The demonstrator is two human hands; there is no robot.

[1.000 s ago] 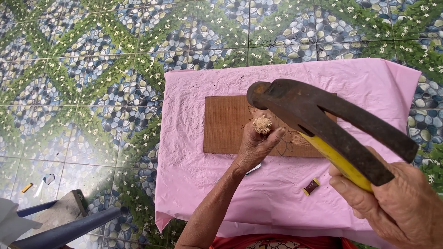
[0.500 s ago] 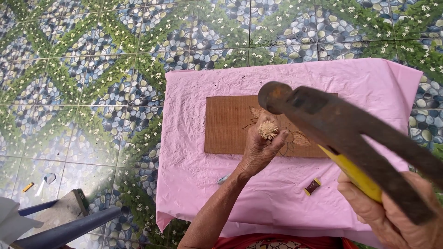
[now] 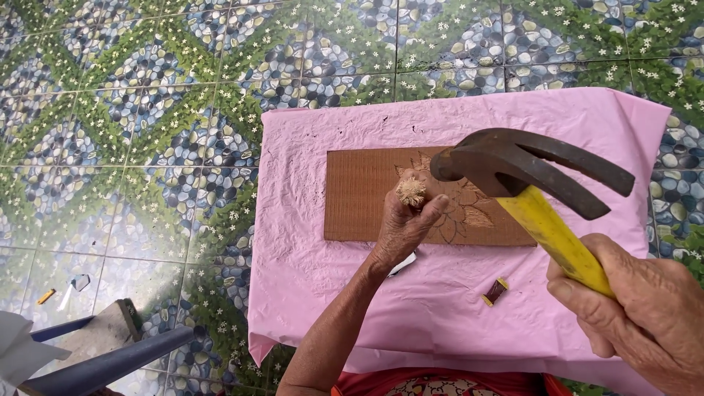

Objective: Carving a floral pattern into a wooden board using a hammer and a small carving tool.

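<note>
The left hand [image 3: 402,229] is clenching a chisel [image 3: 411,192] upright on the board [image 3: 367,194], which is lying on the pink-covered surface [image 3: 308,293]; the right hand [image 3: 638,312] is wrapping tight around the hammer [image 3: 528,176], whose head is hanging just right of the chisel's frayed top. Risk: a glancing blow off that splayed top is likely striking the thumb beside it, or skidding the chisel across the carved flower and gouging the board.

left hand [image 3: 402,227]: chisel [image 3: 411,192] on board [image 3: 367,194] | right hand [image 3: 638,308]: hammer [image 3: 524,172]
</note>
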